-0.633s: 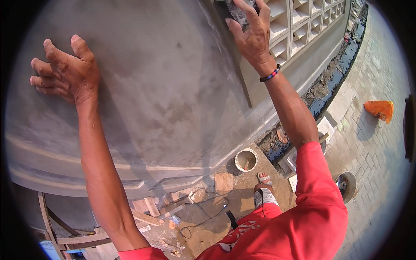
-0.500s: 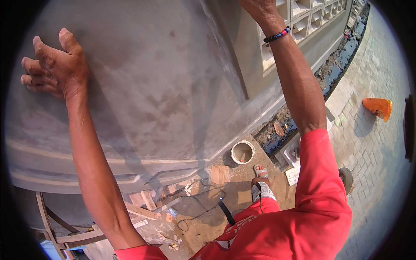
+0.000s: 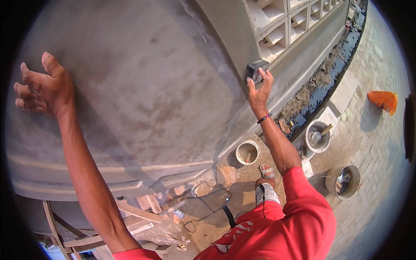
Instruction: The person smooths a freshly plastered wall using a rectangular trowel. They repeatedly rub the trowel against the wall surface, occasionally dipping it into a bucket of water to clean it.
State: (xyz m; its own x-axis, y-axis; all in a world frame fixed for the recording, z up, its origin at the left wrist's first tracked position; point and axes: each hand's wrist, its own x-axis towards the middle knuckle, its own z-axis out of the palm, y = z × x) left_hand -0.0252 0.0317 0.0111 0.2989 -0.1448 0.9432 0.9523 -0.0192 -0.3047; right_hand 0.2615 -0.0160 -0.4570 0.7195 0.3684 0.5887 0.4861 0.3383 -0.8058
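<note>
Right of upper centre, the right hand (image 3: 259, 96) pinches a dark block (image 3: 255, 70) against the wall (image 3: 147, 91) — long axis unclear — while the left hand (image 3: 48, 90), fingers spread, sits well apart at upper left.

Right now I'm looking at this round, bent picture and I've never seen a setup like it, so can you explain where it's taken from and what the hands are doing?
There is no machine here, just a person's bare hands. The fisheye camera sits on the person's head and looks down, which is why straight edges bend. The left hand is spread, empty, at a grey wall; firm contact is hard to judge. The right hand holds a small dark block at the wall's raised border. On the ground below are a white bucket near a sandaled foot, and wood scraps.
</note>
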